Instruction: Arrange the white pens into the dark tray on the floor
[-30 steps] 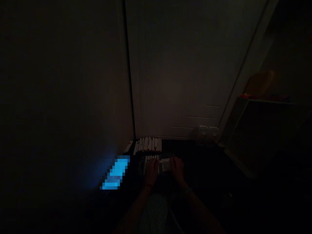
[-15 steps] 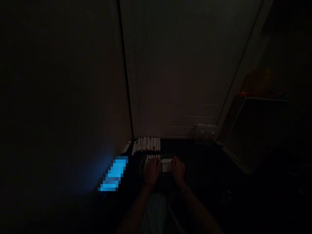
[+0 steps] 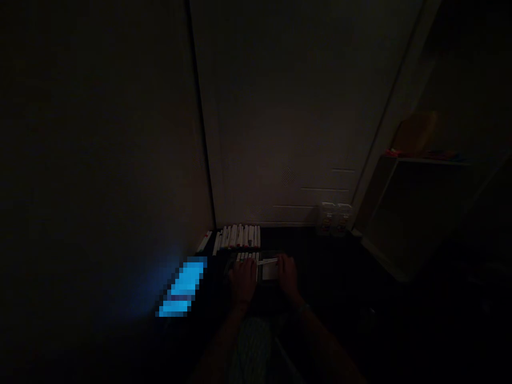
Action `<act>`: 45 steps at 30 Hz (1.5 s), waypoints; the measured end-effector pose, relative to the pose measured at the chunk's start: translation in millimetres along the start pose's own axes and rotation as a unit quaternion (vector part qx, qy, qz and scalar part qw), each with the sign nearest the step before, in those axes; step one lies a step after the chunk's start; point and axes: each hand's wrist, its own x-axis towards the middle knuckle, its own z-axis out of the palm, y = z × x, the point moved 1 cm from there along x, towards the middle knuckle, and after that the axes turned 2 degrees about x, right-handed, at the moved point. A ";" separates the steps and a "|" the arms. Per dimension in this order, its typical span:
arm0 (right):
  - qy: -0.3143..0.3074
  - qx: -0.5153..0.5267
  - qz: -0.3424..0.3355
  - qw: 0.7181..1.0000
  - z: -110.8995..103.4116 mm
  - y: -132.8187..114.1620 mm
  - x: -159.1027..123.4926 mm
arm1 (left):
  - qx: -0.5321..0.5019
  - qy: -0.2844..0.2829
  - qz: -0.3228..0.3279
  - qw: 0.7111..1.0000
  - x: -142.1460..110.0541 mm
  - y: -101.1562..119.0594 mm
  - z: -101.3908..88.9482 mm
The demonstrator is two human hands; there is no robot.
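Note:
In dim light, my left hand [image 3: 243,278] lies over a row of white markers [image 3: 245,256] in the left half of a dark case. Its fingers look spread across them, and part of the row is hidden beneath. My right hand [image 3: 288,273] is closed at the right end of a slim white marker [image 3: 267,261], which lies slightly tilted over the case's right half. The marker's left end comes close to my left fingers; contact is unclear. Below it is a pale, flat area [image 3: 270,272] inside the case [image 3: 276,253].
Behind the case, more white markers [image 3: 240,236] lie side by side near the wall. A bright blue pixelated screen [image 3: 184,287] stands at the left. Two clear containers [image 3: 335,218] are at the back right, near a shelf unit [image 3: 424,160] holding an orange object [image 3: 416,132].
My left hand has shifted slightly left and its fingers have spread over the marker row. My right hand stays by the slim marker, whose tilt has changed a little. The view has shifted slightly.

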 end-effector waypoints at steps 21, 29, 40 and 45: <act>0.121 0.059 0.113 0.984 0.5 20.4 3.2 | -0.087 -0.089 0.040 0.991 -4.6 2.0 6.7; 0.153 0.090 0.156 0.972 -2.5 24.4 5.5 | -0.046 -0.108 0.070 0.991 -9.5 10.0 5.9; 0.114 0.044 0.129 0.984 0.5 20.3 5.2 | -0.041 -0.097 0.127 0.986 -3.9 2.7 14.8; 0.106 0.039 0.139 0.984 -2.2 17.9 4.7 | -0.034 -0.088 0.131 0.987 -2.1 1.0 15.8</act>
